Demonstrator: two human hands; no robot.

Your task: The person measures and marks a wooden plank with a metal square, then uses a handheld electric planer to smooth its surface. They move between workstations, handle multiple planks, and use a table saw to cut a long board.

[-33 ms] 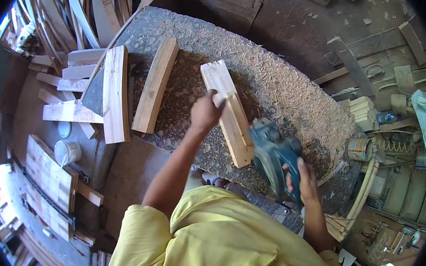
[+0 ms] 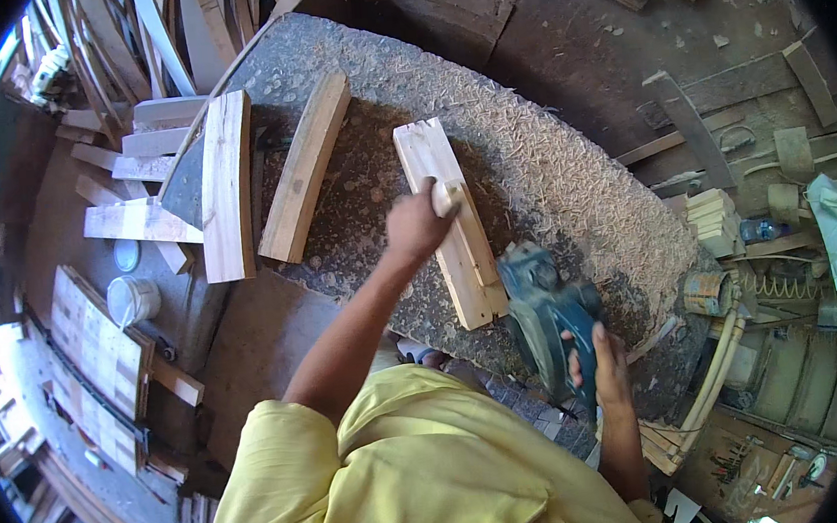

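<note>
The left hand (image 2: 420, 224) is gripping the pale board (image 2: 450, 225) lying mid-bench (image 2: 569, 181), while the right hand (image 2: 598, 360) is closing around the blue planer (image 2: 546, 315) at the board's near end. Shavings could let that board slide, I judge.

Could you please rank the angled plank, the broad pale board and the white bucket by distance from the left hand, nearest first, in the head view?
1. angled plank, just left of the left hand.
2. broad pale board, further left.
3. white bucket, on the floor, far left.
</note>
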